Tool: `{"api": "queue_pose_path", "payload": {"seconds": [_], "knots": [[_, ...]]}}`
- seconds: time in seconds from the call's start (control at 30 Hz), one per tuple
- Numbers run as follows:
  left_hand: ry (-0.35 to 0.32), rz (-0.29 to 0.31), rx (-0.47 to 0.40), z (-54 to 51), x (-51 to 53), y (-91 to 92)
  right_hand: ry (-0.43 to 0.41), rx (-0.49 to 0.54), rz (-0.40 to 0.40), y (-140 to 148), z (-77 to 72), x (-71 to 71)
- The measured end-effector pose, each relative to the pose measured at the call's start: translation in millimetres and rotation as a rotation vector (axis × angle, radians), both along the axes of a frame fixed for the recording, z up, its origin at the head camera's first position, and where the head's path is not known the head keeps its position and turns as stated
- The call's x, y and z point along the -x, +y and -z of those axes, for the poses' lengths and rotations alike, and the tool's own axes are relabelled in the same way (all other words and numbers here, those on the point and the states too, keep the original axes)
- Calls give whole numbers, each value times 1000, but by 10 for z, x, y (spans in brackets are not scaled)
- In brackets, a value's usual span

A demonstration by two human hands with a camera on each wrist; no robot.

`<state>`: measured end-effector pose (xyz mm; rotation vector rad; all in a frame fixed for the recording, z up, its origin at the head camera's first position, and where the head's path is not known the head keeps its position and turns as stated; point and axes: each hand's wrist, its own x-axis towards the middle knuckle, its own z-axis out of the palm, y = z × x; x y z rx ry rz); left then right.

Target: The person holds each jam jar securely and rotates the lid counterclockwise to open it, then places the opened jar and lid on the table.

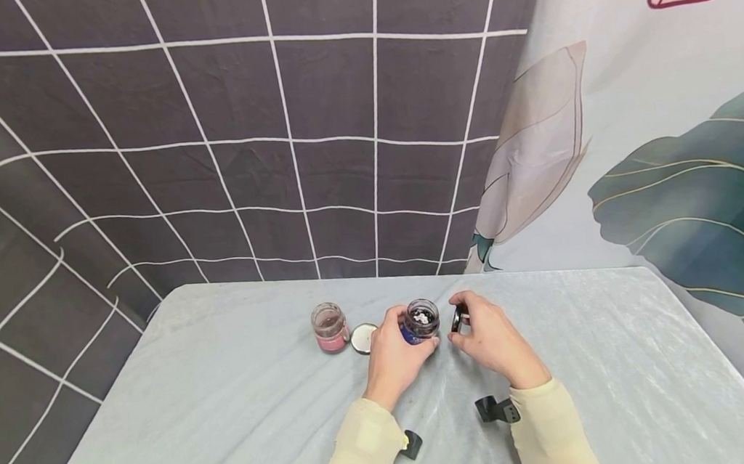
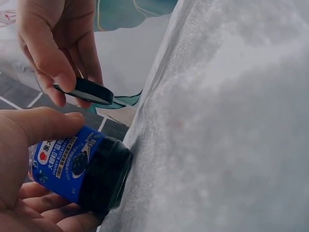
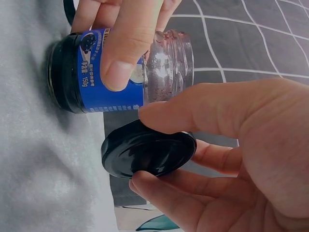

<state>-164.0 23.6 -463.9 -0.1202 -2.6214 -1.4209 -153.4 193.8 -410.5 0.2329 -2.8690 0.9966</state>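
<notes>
A glass jar of blueberry jam (image 1: 421, 314) with a blue label stands upright and uncapped on the table, dark contents and whitish patches visible through its mouth. My left hand (image 1: 395, 357) grips it round the side, its thumb across the label (image 2: 67, 162) in the left wrist view. Just right of the jar, my right hand (image 1: 494, 335) holds a black jar lid (image 3: 149, 150) by its rim between thumb and fingers. In the head view the lid is tilted on edge, apart from the jar's glass neck (image 3: 169, 65).
Left of the blueberry jar stands another open glass jar (image 1: 330, 331) with a pink lower part. A round lid, pale inside (image 1: 362, 339), lies between the two jars. The table (image 1: 240, 395) wears a light grey cloth. Behind it hangs a dark gridded backdrop (image 1: 236, 177).
</notes>
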Motion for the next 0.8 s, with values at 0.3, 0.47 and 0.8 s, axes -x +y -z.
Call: {"api": "queue_pose_path", "payload": {"seconds": [0.3, 0.47, 0.8], "knots": [[-10, 2, -6, 2, -4, 0, 6, 11, -5, 0, 40, 8], [-18, 0, -6, 3, -4, 1, 12, 5, -9, -2, 53, 16], [-15, -5, -1, -2, 3, -4, 26, -29, -9, -15, 50, 29]]}}
